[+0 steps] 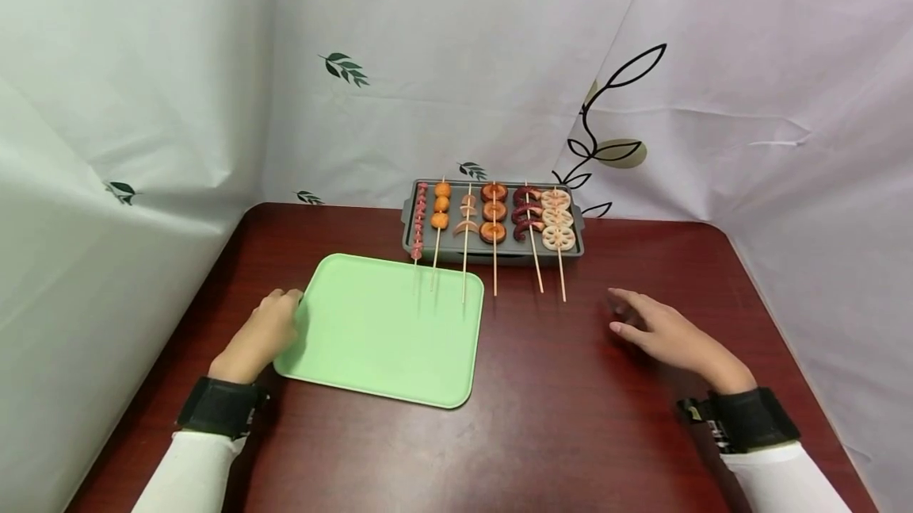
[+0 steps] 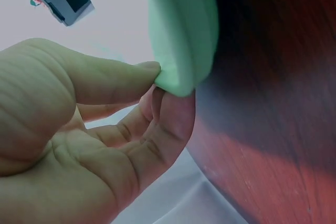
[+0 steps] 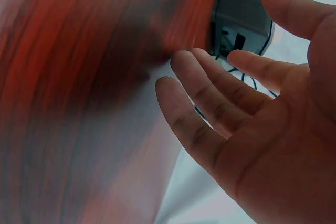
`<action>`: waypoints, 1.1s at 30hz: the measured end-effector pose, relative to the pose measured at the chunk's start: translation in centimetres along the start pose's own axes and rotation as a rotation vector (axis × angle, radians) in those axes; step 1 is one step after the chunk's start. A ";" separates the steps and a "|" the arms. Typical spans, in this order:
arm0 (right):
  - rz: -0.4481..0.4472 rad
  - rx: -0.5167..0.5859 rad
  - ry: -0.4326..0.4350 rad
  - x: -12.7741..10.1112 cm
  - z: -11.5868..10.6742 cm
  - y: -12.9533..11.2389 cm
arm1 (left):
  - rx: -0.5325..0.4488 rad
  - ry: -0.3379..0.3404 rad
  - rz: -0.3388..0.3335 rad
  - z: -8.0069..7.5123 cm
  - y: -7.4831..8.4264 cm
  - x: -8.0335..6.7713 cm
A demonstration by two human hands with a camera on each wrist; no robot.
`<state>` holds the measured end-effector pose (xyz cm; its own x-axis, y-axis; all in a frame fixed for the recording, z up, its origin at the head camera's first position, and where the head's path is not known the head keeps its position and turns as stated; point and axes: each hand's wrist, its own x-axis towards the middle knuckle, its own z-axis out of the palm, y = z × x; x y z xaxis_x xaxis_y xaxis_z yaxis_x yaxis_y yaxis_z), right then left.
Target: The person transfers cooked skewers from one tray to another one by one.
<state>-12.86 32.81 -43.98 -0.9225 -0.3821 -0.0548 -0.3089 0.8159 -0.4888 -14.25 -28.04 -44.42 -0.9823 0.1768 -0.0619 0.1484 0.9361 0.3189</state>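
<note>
1. The green tray (image 1: 388, 331) lies flat on the dark red bench (image 1: 571, 418); it serves as the landmark here.
2. The left hand (image 1: 260, 334) is at the tray's left edge. In the left wrist view its thumb and fingers (image 2: 168, 114) pinch the rounded rim of the tray (image 2: 184, 30), so this grip is closed on the tray.
3. The right hand (image 1: 666, 334) is well to the right of the tray, low over bare bench. Its fingers are spread and relaxed and hold nothing; the right wrist view shows the open palm (image 3: 273, 145) facing the bench.
4. Behind the tray's far right corner stands a grey grill pan (image 1: 492, 253) with 6 skewers across it.
5. From the tray side outward the skewers carry small pink pieces (image 1: 418, 220), orange balls (image 1: 441, 205), pale slices (image 1: 467, 216), brown rings (image 1: 494, 212), dark red curls (image 1: 526, 210) and lotus-root slices (image 1: 557, 220).
6. The sticks of the 3 skewers nearest the tray reach over its far edge; the other 3 sticks point at bare bench just right of the tray.
7. Nothing lies between the right hand and the tray.
8. White sheeting with leaf prints (image 1: 342, 67) hangs behind and to both sides of the tray.
</note>
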 end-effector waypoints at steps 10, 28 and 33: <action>-0.041 0.002 0.018 0.4 0.7 -0.7 | -0.066 -0.023 0.015 0.4 1.3 0.0; 0.076 0.370 -0.051 1.1 1.7 -2.9 | -0.139 -0.070 0.044 1.1 3.6 -0.1; 0.130 0.645 -0.111 1.6 2.3 -3.5 | -0.162 -0.086 0.042 1.3 4.4 0.0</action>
<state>-12.71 28.37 -44.33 -0.9028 -0.3688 -0.2211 0.0355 0.4484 -0.8931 -13.46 -23.51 -44.20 -0.9612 0.2467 -0.1236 0.1620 0.8671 0.4710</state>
